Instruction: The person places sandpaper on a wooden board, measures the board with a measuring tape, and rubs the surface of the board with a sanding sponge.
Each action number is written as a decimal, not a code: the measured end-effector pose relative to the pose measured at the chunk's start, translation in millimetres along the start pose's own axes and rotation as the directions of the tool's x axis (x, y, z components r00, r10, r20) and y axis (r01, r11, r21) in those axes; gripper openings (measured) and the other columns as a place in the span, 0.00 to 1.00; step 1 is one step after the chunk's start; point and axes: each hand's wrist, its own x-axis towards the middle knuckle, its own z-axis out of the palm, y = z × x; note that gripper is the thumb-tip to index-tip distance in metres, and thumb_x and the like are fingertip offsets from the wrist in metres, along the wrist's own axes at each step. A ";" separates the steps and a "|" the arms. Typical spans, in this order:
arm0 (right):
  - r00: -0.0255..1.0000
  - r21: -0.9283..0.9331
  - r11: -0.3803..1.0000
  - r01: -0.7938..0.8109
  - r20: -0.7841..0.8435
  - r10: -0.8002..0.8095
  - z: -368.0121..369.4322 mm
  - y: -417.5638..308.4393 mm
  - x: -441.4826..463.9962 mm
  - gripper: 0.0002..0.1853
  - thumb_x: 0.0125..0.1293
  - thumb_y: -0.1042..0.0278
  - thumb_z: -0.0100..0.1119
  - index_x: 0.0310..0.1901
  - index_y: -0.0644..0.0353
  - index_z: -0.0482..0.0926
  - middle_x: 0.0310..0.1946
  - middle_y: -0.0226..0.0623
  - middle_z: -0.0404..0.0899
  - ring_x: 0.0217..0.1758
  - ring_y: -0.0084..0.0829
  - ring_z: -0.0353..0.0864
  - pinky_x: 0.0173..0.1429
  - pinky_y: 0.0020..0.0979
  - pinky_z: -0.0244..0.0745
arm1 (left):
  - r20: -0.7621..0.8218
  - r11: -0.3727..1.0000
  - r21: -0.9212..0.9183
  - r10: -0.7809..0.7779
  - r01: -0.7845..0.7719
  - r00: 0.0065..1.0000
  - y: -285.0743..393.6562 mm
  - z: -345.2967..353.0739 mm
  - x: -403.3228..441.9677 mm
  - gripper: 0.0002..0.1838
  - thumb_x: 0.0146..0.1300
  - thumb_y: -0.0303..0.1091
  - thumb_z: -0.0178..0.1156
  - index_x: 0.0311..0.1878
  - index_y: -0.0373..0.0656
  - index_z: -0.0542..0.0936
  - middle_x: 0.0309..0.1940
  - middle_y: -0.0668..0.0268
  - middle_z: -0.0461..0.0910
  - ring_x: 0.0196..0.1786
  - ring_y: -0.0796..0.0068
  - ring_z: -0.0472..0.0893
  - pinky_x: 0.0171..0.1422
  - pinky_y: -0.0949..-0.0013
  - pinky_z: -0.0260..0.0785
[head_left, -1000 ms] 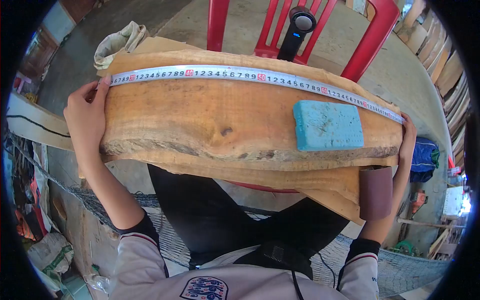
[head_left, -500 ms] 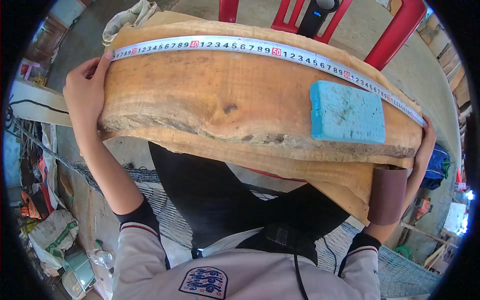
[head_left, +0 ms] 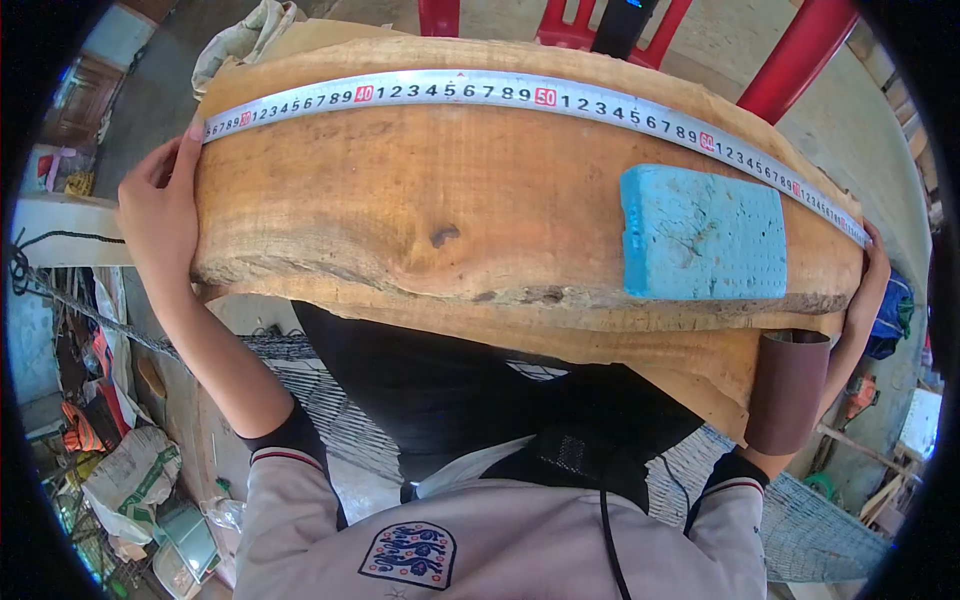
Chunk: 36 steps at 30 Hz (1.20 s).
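Observation:
A metal tape measure (head_left: 455,88) lies stretched along the far side of a live-edge wooden slab (head_left: 340,190). At the slab's left end, my left hand (head_left: 160,195) pinches the tape, thumb on top, other fingers partly hidden behind the edge. My right hand (head_left: 872,270) is closed at the slab's right end, where the tape runs into its fingers; how it grips is partly hidden. A light blue foam block (head_left: 705,232) rests on the slab towards the right. A curled brown sheet (head_left: 788,395), sandpaper by its look, stands near my right forearm.
Another wooden board (head_left: 690,365) shows beneath the slab, above my lap. Red plastic chair parts (head_left: 800,60) and a black device (head_left: 620,28) are beyond it. Netting (head_left: 800,530) hangs around me. Sacks (head_left: 130,480) and clutter lie at lower left.
The view has shifted slightly, and the slab looks a little larger and closer. Both hands stay at the slab's ends on the tape, with the foam block still on top.

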 end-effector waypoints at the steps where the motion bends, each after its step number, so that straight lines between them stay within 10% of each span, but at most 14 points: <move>1: 1.000 0.035 0.999 -0.010 -0.007 0.011 0.8 0.2 -1.0 0.28 0.77 0.56 0.45 0.66 0.71 0.78 0.60 0.47 0.83 0.63 0.34 0.81 0.73 0.34 0.69 | -0.001 1.000 0.001 -0.009 0.009 1.000 -0.5 -0.6 -0.4 0.30 0.69 0.55 0.70 0.54 0.32 0.89 0.46 0.51 0.91 0.49 0.65 0.90 0.59 0.65 0.77; 11: 0.961 -0.458 0.862 0.217 -0.056 -0.272 5.4 -9.9 -9.3 0.25 0.78 0.60 0.42 0.62 0.69 0.81 0.59 0.49 0.84 0.64 0.38 0.80 0.73 0.36 0.68 | 0.009 0.999 -0.035 0.019 -0.019 1.000 5.1 -3.4 -8.4 0.28 0.71 0.52 0.69 0.54 0.30 0.87 0.44 0.51 0.91 0.49 0.65 0.89 0.58 0.65 0.78; 36: 0.984 -0.281 0.944 0.171 0.005 -0.176 7.0 -15.6 -11.6 0.25 0.76 0.60 0.42 0.62 0.67 0.82 0.56 0.44 0.84 0.62 0.33 0.78 0.71 0.32 0.67 | 0.028 0.999 -0.046 -0.007 0.008 1.000 -4.7 1.7 0.2 0.28 0.71 0.53 0.68 0.52 0.31 0.88 0.42 0.51 0.90 0.47 0.66 0.89 0.56 0.65 0.78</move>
